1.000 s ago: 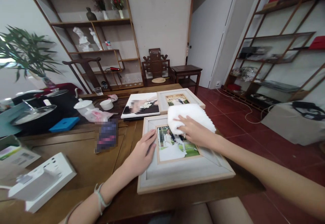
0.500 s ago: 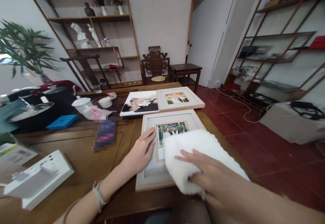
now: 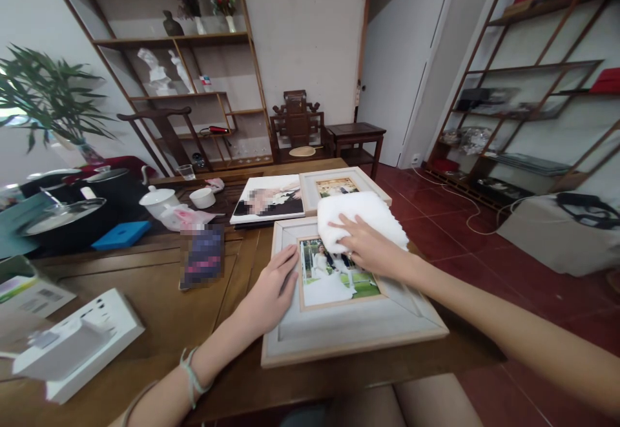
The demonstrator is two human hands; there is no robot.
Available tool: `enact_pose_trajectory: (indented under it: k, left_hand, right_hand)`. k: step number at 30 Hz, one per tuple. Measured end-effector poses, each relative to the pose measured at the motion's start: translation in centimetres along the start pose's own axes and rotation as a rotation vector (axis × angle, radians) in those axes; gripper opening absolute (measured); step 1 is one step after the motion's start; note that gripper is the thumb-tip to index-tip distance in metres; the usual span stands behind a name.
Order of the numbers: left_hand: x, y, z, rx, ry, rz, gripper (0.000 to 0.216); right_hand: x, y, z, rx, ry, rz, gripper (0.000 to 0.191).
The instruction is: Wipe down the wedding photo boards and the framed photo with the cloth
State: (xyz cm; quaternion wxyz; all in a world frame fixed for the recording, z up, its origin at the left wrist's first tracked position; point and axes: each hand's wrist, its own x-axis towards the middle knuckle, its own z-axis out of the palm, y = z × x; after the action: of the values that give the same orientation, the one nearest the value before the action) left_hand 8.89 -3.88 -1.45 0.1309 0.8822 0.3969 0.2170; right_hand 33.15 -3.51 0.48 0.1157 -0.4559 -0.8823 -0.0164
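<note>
A pale wooden picture frame (image 3: 349, 331) with a wide light-grey border lies flat near the table's front edge. Inside it is a photo (image 3: 323, 283) of two people outdoors, its upper right part covered. My left hand (image 3: 274, 291) rests on the frame's left side, fingers stretched out and holding nothing. A thick white towel (image 3: 356, 204) lies over the frame's far right corner, bunched under my right hand (image 3: 371, 246), which holds and presses it with fingers somewhat spread. The towel also overlaps a second framed picture (image 3: 312, 202) behind.
Left of that second frame lies a white-edged photo panel (image 3: 239, 212). A white power strip (image 3: 92, 349), a dark blue packet (image 3: 204, 256), a blue block (image 3: 121, 235), a teapot (image 3: 159, 198) and pots (image 3: 68, 220) stand on the wooden table (image 3: 165, 323). Red floor tiles lie to the right.
My right hand has moved the towel away from me, from the frame's near right part to its far right corner, uncovering more of the photo. My left hand has stayed in place.
</note>
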Motion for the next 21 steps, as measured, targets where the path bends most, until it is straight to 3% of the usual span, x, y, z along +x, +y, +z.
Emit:
enact_pose_trajectory:
  k: [8,12,16,21]
  left_hand:
    - [0.0,-0.3,0.5,-0.030,0.034,0.018,0.040]
    - [0.0,-0.2,0.5,-0.019,0.013,0.004,0.041]
    - [0.0,-0.2,0.4,-0.010,0.000,0.004,0.041]
    - [0.0,-0.2,0.3,-0.006,0.007,0.025,0.042]
  right_hand:
    - [-6.8,-8.1,-2.6,0.158,-0.162,-0.017,0.033]
    - [-9.1,-10.8,-2.3,0.152,-0.115,-0.129,0.018]
    - [-8.2,-10.5,-1.6,0.173,-0.093,-0.114,0.021]
    - [-4.1,-5.7,-0.8,0.144,0.041,0.010,0.031]
